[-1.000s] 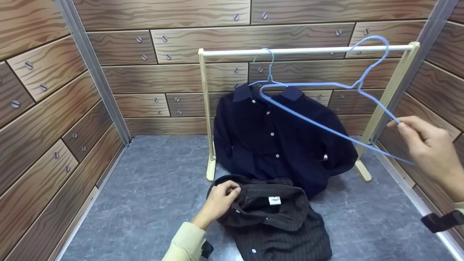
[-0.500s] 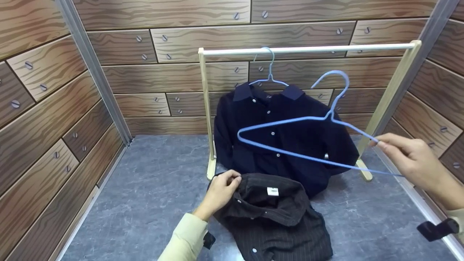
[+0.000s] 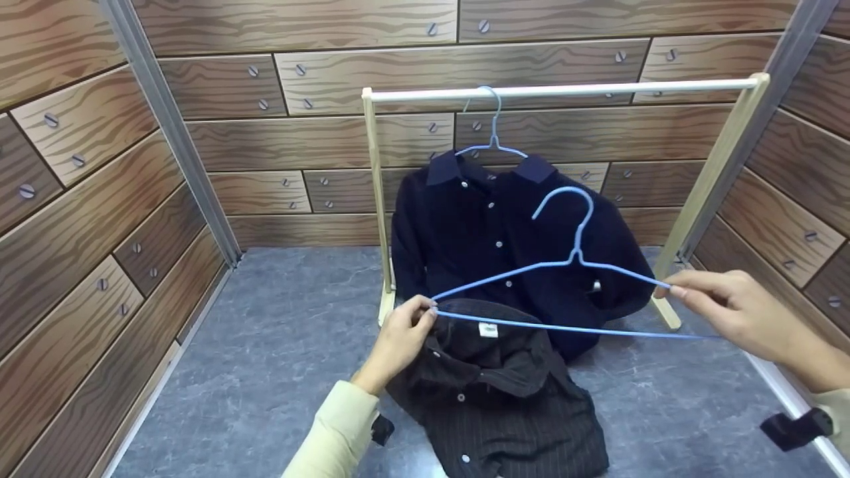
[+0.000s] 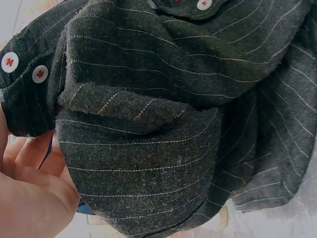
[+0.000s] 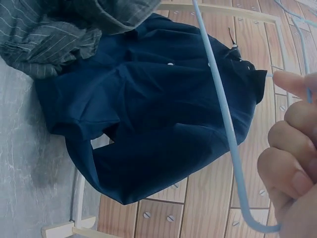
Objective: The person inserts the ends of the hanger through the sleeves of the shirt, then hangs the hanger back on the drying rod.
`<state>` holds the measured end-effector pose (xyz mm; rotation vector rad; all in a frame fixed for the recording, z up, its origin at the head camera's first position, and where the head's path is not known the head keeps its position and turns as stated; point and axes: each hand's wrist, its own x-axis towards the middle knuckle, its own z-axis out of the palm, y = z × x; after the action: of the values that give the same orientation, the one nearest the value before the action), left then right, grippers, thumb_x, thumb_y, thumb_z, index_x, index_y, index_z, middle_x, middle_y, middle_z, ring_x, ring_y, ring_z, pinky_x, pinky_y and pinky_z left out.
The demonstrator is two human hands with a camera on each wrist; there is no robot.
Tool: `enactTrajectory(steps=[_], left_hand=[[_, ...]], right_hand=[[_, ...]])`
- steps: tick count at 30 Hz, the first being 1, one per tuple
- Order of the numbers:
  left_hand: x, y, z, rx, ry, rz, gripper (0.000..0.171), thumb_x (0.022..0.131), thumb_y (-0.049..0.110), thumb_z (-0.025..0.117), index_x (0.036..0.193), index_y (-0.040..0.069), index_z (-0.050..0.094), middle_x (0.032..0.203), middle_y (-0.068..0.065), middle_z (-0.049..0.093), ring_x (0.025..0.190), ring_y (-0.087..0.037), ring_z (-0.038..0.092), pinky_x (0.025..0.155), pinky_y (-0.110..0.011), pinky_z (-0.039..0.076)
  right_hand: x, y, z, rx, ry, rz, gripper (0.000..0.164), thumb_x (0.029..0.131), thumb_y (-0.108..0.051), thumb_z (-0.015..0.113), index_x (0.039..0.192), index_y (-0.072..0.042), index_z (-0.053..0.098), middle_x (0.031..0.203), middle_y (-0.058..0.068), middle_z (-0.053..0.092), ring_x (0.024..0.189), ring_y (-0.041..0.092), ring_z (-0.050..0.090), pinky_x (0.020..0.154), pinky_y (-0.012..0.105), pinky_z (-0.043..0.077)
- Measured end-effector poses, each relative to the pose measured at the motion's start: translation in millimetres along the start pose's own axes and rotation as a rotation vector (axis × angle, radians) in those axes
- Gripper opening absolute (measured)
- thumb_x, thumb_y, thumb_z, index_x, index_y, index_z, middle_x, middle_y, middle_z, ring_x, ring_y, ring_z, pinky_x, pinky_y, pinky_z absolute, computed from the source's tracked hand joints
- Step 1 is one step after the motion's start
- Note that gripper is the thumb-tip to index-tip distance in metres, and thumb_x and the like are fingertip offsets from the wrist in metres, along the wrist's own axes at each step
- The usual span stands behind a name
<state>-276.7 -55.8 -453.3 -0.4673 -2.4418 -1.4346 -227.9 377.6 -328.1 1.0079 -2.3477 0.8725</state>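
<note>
My right hand (image 3: 744, 312) pinches one sloping arm of a blue clothes hanger (image 3: 505, 272), hook upward. The hanger's other end meets the fingertips of my left hand (image 3: 398, 335), at the collar of a dark pinstriped shirt (image 3: 518, 425). That left hand grips the shirt near its neck opening, holding the collar up. In the left wrist view, folds of the striped cloth (image 4: 143, 163) hide most of the fingers. The right wrist view shows curled fingers (image 5: 285, 163) and the hanger's long bottom bar (image 5: 220, 94). The rest of the shirt lies toward me, buttons up.
Behind stands a garment rack with a white rail (image 3: 597, 88) and wooden posts (image 3: 714, 179). A navy shirt (image 3: 465, 232) hangs from it on another blue hanger (image 3: 495, 126), its lower part on the grey floor (image 3: 265, 372). Wood-patterned walls (image 3: 299, 146) enclose the sides and back.
My right hand has brought the hanger down and left from rail height to the pinstriped shirt's collar. My left hand has kept its grip and raised the collar slightly.
</note>
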Motion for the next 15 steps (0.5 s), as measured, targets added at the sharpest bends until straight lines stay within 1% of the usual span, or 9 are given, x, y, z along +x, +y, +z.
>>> enactTrajectory(steps=[3, 5, 7, 10, 12, 15], left_hand=[[2.1, 2.3, -2.4, -0.021, 0.015, -0.007, 0.012, 0.098, 0.015, 0.057, 0.101, 0.011, 0.068, 0.069, 0.007, 0.059, 0.064, -0.003, 0.051, 0.067, -0.021, 0.042], [3.4, 3.6, -3.9, -0.028, 0.025, -0.008, 0.012, 0.098, 0.014, 0.057, 0.101, 0.010, 0.068, 0.072, 0.006, 0.061, 0.066, -0.003, 0.052, 0.069, -0.021, 0.044], [4.4, 5.2, -5.5, -0.032, 0.033, -0.010, 0.013, 0.099, 0.015, 0.057, 0.102, 0.010, 0.068, 0.073, 0.005, 0.061, 0.068, -0.004, 0.053, 0.070, -0.021, 0.044], [5.2, 8.1, -7.8, -0.020, 0.045, -0.001, 0.013, 0.099, 0.017, 0.058, 0.102, 0.010, 0.068, 0.074, 0.006, 0.061, 0.069, -0.003, 0.053, 0.071, -0.021, 0.045], [5.7, 10.1, -8.6, -0.007, 0.050, 0.018, 0.013, 0.099, 0.018, 0.058, 0.101, 0.011, 0.069, 0.074, 0.006, 0.061, 0.069, -0.003, 0.053, 0.070, -0.022, 0.045], [6.1, 13.0, -8.5, 0.017, 0.044, 0.042, 0.013, 0.099, 0.020, 0.059, 0.101, 0.013, 0.070, 0.073, 0.006, 0.061, 0.068, -0.003, 0.053, 0.068, -0.022, 0.045]], right_hand=[[-2, 1, 1, 0.018, -0.010, -0.012, 0.039, 0.085, 0.019, 0.056, 0.098, -0.013, 0.074, 0.074, -0.012, 0.063, 0.057, -0.001, 0.042, 0.051, 0.018, 0.035], [-3, 2, 2, 0.013, -0.017, -0.009, 0.041, 0.085, 0.019, 0.056, 0.098, -0.015, 0.074, 0.077, -0.013, 0.065, 0.060, 0.000, 0.046, 0.054, 0.018, 0.036], [-4, 3, 2, 0.003, -0.030, -0.004, 0.042, 0.085, 0.019, 0.057, 0.099, -0.017, 0.074, 0.071, -0.016, 0.058, 0.058, -0.002, 0.044, 0.053, 0.016, 0.036], [-6, 4, 3, -0.003, -0.039, -0.003, 0.041, 0.084, 0.018, 0.058, 0.098, -0.016, 0.073, 0.063, -0.016, 0.051, 0.054, -0.004, 0.039, 0.049, 0.014, 0.032], [-6, 4, 5, -0.007, -0.048, -0.024, 0.040, 0.083, 0.019, 0.058, 0.098, -0.015, 0.073, 0.059, -0.015, 0.043, 0.050, -0.005, 0.033, 0.045, 0.013, 0.028], [-6, 5, 10, -0.002, -0.063, -0.056, 0.040, 0.082, 0.020, 0.059, 0.098, -0.015, 0.072, 0.061, -0.014, 0.046, 0.050, -0.006, 0.033, 0.044, 0.012, 0.027]])
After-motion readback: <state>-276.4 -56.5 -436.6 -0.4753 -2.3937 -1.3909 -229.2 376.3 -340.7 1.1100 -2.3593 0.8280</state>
